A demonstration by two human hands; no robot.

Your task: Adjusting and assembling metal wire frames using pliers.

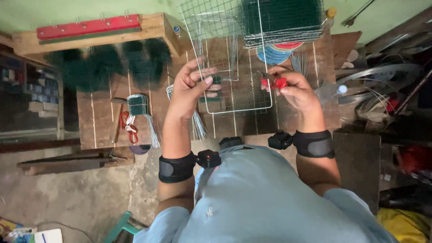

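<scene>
Nearest the wearer, at 6 o'clock, both forearms carry black wrist straps. Just beyond them, over the near edge of the tabletop (101, 121), the two hands work a wire mesh panel (234, 67) held tilted above the boards.

The left hand (191, 87) is at the panel's left edge, fingers spread and hooked through the grid, thumb pressing toward them; it is closed on the mesh. The right hand (294, 90) is clamped around red-handled pliers (275, 82), whose tip meets the panel's right border wire at about 1 o'clock.

Handling judgement: the panel looks light and springy, stiff along its thicker border wire and liable to flex across the open grid. Cut wire ends may snag skin. The border or a grid crossing looks the soundest hold.

Surroundings, moving outward: a bundle of thin wire ties (198, 123) lies under the left hand. At 9 o'clock lie a green-wrapped bundle of wires (139, 110) and red-handled scissors (128, 126). Further, at 10 o'clock, dark green tufts (103, 65) hang below a wooden box with a red strip (90, 27). At 12 o'clock a stack of green mesh panels (283, 20) overhangs coloured tape rolls (274, 51); this stack crowds the panel's far edge. Loose wire coils (382, 81) lie at 2 o'clock.
</scene>
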